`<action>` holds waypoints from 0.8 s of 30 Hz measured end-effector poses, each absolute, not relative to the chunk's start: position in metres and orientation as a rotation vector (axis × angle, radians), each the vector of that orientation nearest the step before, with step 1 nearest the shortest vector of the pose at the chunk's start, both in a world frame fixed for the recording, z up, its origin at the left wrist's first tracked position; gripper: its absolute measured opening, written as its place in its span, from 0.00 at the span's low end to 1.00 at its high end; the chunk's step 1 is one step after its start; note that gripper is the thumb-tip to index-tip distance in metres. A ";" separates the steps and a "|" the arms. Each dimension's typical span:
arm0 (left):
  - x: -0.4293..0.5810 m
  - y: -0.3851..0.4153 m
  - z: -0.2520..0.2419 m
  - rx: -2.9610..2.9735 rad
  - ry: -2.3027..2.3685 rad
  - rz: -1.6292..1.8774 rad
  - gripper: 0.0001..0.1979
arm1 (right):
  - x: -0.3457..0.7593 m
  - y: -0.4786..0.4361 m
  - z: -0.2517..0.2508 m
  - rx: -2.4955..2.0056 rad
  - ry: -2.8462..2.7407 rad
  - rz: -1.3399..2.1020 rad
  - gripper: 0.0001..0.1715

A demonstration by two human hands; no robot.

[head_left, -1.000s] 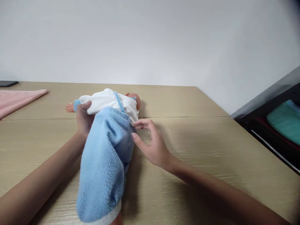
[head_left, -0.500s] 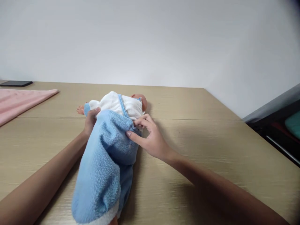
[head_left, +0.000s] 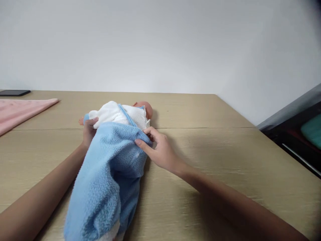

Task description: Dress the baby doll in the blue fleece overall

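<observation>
A baby doll [head_left: 147, 108] lies on the table, its head at the far end and its legs towards me. It wears a white top [head_left: 110, 112] with blue trim and fuzzy blue pants [head_left: 105, 167]. My left hand [head_left: 89, 132] is closed around the doll's left-hand side at the waist, thumb over the white top; its other fingers are hidden. At the right side of the waistband, my right hand [head_left: 157, 147] pinches the edge of the blue pants between thumb and fingers. The doll's face is out of sight.
A pink cloth [head_left: 23, 112] lies flat at the left of the wooden table [head_left: 213, 147]. Behind it, near the wall, is a dark flat device [head_left: 15, 92]. Dark furniture with a green item [head_left: 312, 130] stands beyond the table's right edge.
The waistband of the blue pants looks smoother and is drawn out towards the right hand. The doll and my left hand have shifted slightly left in view.
</observation>
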State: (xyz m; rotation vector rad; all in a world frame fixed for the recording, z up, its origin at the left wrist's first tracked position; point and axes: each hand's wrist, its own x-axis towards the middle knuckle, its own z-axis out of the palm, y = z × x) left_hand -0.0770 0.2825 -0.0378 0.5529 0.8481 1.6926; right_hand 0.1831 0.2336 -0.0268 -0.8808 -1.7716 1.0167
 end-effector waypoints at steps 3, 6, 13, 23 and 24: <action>-0.077 0.282 -0.037 0.555 0.851 1.709 0.16 | 0.187 0.219 -0.033 -0.935 -1.795 0.847 0.09; -0.078 0.284 -0.037 0.545 0.859 1.711 0.20 | 0.187 0.207 -0.048 -0.951 -1.706 0.767 0.09; -0.078 0.284 -0.039 0.531 0.864 1.693 0.19 | 0.181 0.221 -0.067 -0.876 -1.546 1.069 0.12; -0.081 0.287 -0.042 0.515 0.863 1.701 0.15 | 0.184 0.242 -0.067 -0.887 -1.605 1.288 0.22; -0.081 0.287 -0.041 0.518 0.867 1.693 0.16 | 0.185 0.243 -0.067 -0.921 -1.637 1.224 0.21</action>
